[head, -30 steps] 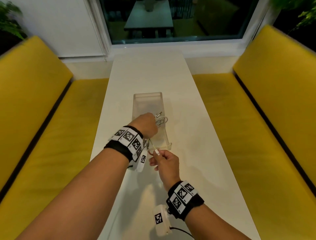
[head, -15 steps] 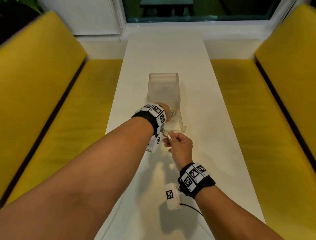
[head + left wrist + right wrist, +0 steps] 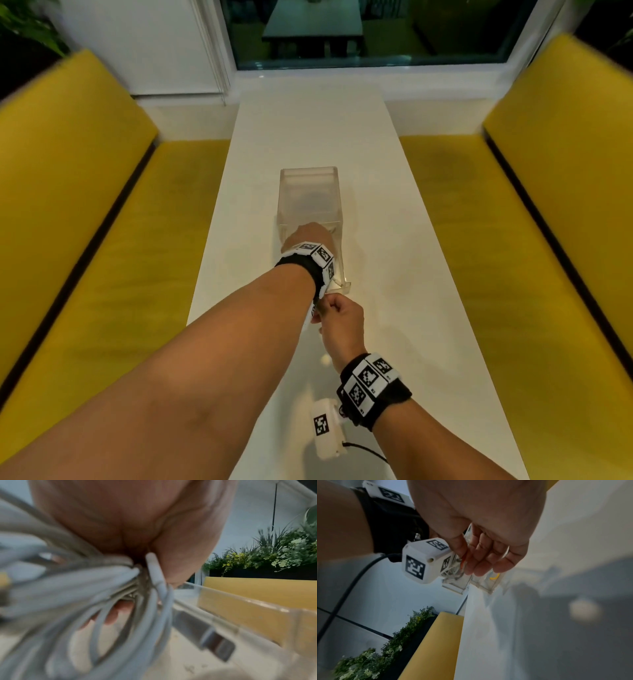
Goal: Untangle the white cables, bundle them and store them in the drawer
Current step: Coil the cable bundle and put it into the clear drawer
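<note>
Left hand (image 3: 306,236) is down inside the clear drawer (image 3: 310,192), grip curled round the coiled cables (image 3: 96,601). Right hand (image 3: 342,318) at the drawer's near end, fingers curled; can't tell what it's pinching.

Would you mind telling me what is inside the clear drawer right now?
The left hand reaches into the clear drawer, gripping the bundled white cables. From the head view the hand and wristband cover most of the bundle and the drawer floor beneath it.

Left hand (image 3: 306,235): arm stretched forward, fingers curled, gripping.
Right hand (image 3: 342,317): just behind left wrist, fingers curled, pinching.
</note>
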`<state>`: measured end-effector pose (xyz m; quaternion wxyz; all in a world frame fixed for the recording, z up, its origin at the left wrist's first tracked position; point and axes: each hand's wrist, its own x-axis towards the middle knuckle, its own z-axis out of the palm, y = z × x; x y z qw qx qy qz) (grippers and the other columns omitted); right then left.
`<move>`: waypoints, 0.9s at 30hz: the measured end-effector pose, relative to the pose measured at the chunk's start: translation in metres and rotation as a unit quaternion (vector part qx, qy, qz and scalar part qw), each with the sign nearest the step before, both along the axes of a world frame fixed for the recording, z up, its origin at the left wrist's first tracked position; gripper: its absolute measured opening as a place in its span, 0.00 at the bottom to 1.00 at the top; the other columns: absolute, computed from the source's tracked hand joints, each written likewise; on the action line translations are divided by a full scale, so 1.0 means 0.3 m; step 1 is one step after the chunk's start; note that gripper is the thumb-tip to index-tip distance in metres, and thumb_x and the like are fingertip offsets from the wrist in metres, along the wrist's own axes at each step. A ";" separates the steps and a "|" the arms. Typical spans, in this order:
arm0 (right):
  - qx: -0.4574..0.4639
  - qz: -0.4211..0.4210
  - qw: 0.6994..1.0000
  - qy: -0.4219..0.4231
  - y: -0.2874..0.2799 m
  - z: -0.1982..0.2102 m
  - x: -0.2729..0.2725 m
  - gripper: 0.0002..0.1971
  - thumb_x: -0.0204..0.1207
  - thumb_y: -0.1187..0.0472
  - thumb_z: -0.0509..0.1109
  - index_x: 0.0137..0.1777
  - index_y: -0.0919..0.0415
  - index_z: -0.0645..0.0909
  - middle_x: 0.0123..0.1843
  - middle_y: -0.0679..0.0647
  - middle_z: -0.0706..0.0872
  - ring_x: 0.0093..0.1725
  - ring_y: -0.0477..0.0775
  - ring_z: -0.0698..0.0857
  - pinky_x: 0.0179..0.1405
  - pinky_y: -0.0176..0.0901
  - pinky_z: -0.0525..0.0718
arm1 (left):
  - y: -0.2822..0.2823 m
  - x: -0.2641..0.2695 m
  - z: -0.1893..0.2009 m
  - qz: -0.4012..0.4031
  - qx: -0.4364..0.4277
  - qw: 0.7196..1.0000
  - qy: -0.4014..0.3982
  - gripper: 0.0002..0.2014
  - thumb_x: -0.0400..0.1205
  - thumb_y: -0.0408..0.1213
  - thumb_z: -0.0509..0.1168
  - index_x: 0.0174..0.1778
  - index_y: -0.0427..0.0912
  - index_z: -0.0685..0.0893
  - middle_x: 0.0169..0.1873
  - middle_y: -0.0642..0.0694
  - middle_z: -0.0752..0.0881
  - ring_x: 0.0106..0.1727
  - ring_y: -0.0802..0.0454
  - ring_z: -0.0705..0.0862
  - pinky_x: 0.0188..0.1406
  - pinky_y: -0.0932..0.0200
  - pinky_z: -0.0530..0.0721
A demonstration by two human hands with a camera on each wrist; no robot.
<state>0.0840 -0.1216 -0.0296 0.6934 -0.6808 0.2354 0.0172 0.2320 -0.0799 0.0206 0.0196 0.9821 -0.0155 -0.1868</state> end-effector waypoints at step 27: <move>0.048 -0.045 0.998 -0.017 -0.030 0.051 0.022 0.11 0.76 0.71 0.70 0.32 0.70 0.85 0.25 0.55 0.82 0.23 0.45 0.76 0.24 0.33 0.76 | 0.030 -0.132 0.004 0.059 -0.111 0.978 -0.166 0.18 0.90 0.45 0.55 0.59 0.36 0.85 0.63 0.37 0.76 0.68 0.40 0.74 0.66 0.50 0.75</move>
